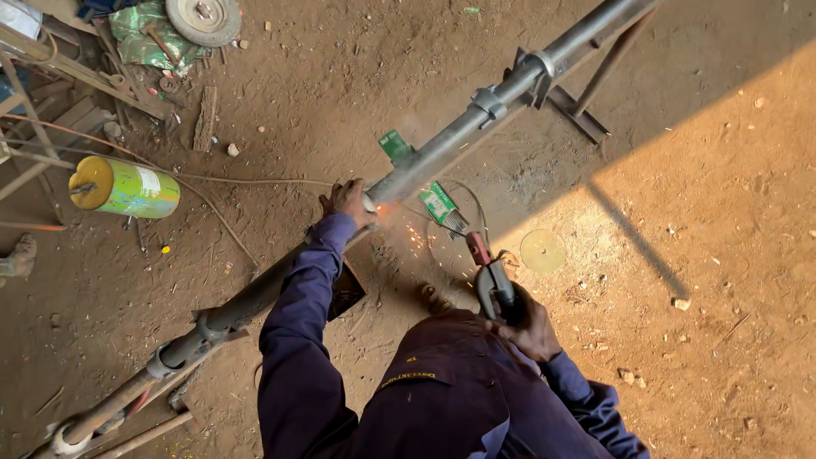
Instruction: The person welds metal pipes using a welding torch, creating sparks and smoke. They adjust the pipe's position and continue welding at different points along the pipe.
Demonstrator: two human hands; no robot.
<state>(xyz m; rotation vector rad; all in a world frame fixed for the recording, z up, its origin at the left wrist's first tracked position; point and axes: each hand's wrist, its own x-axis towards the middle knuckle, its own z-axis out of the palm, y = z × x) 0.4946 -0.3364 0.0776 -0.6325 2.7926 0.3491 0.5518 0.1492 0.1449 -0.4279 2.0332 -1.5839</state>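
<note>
On dirt, capped green-yellow can point(125, 187)

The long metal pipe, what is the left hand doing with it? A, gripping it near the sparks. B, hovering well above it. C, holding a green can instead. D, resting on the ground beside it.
A: the left hand grips the long metal pipe right beside the sparks.
</note>
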